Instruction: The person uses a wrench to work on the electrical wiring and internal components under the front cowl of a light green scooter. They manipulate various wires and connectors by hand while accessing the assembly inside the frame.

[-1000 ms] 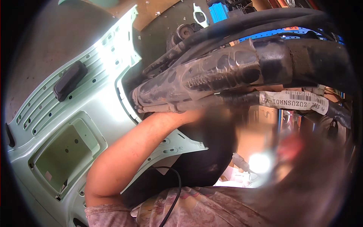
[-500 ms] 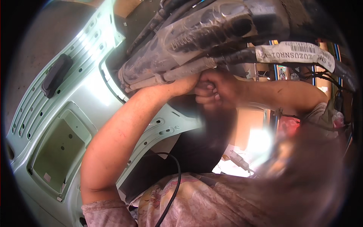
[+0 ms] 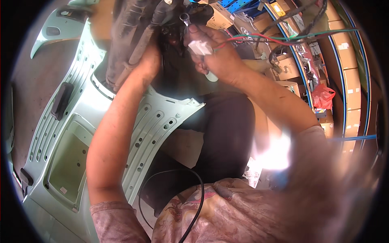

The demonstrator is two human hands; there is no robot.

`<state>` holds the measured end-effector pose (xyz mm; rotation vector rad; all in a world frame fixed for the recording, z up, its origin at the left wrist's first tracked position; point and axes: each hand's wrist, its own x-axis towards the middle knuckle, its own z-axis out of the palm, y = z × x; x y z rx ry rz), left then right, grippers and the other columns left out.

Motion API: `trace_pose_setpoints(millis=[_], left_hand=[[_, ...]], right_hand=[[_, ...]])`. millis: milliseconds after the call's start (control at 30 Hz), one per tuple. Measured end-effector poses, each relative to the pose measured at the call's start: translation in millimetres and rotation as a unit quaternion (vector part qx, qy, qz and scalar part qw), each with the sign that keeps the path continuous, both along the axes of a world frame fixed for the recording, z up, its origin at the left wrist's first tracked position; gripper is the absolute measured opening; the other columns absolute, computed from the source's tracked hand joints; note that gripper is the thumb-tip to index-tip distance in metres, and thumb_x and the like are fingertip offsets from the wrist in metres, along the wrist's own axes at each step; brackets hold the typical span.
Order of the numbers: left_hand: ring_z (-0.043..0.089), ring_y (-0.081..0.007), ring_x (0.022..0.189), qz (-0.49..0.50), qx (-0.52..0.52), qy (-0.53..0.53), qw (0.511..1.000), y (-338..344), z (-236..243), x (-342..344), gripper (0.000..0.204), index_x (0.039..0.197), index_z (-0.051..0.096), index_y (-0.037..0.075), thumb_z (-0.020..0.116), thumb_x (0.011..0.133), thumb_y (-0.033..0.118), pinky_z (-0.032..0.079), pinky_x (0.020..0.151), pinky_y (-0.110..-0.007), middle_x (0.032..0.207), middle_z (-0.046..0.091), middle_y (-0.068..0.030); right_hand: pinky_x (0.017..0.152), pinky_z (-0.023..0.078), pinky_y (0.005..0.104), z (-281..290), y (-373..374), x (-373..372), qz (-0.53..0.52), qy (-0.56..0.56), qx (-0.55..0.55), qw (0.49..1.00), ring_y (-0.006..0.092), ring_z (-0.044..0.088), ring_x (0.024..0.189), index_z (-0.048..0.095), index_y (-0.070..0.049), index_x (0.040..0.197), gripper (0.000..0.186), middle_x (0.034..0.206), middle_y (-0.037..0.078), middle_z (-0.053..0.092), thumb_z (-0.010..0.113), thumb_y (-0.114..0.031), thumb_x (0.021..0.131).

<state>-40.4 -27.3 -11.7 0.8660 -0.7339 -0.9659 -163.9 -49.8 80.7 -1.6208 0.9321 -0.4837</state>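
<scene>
Grimy tubes and cables (image 3: 127, 48) hang at the top centre. My left hand (image 3: 151, 61) is up against their right side, its fingers hidden among dark parts. To its right, my right hand (image 3: 212, 52) is closed on a metal wrench (image 3: 184, 19), whose ring end points up beside a dark mechanism (image 3: 170, 34). The tool's other end pokes out below my fingers. A white connector (image 3: 200, 47) on red and green wires lies across the front of that hand; whether it is held too I cannot tell.
A pale green body panel (image 3: 102, 106) with slots and black pads fills the left, another green piece (image 3: 52, 30) behind it. Shelves with cardboard boxes (image 3: 351, 87) and a red bag (image 3: 323, 97) stand at right. A black cable (image 3: 201, 190) loops over my lap.
The view has swung, so the tubes appear more upright and more shelving shows. My right hand has moved higher in the picture, and the wrench and white connector have come into sight.
</scene>
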Motion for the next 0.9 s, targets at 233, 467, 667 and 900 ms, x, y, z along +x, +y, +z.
trace_pose_setpoints(millis=[233,467,667,900], left_hand=[[0.045,-0.0102,0.072,-0.044,0.011,0.013,0.999,7.2,6.8,2.0,0.039,0.098,0.057,0.005,0.031,0.094,0.034,0.035,0.067,-0.024,0.086,0.057,-0.0024],[0.044,-0.0094,0.067,-0.026,-0.015,-0.028,0.999,5.5,3.1,5.3,0.041,0.092,0.058,0.007,0.03,0.094,0.036,0.034,0.064,-0.024,0.079,0.059,-0.0012],[0.045,-0.0097,0.067,0.004,-0.028,-0.055,0.998,1.1,-0.2,3.7,0.042,0.093,0.059,0.006,0.029,0.094,0.035,0.034,0.063,-0.024,0.078,0.059,-0.0021],[0.045,-0.0099,0.067,-0.001,-0.018,-0.052,0.998,0.9,1.0,1.8,0.042,0.098,0.059,0.003,0.035,0.092,0.037,0.035,0.063,-0.024,0.078,0.06,-0.0026]], right_hand=[[0.038,0.023,0.0227,22.6,-46.2,6.0,0.162,0.262,-0.047,0.95,0.0061,0.029,0.04,0.059,-0.004,0.082,0.031,0.049,-0.004,0.033,0.047,-0.033,0.089],[0.037,0.018,0.0223,33.3,-55.7,13.4,0.216,0.311,-0.109,0.919,0.0038,0.024,0.039,0.055,-0.006,0.069,0.039,0.046,-0.006,0.028,0.048,-0.039,0.089],[0.042,0.024,0.0225,37.5,-55.0,18.3,0.232,0.354,-0.134,0.896,0.0055,0.03,0.043,0.057,-0.007,0.07,0.042,0.049,-0.005,0.034,0.049,-0.045,0.087],[0.052,0.037,0.0265,56.4,-63.1,39.9,0.279,0.49,-0.201,0.801,0.0107,0.047,0.056,0.061,-0.008,0.075,0.049,0.059,0.002,0.05,0.047,-0.054,0.085]])
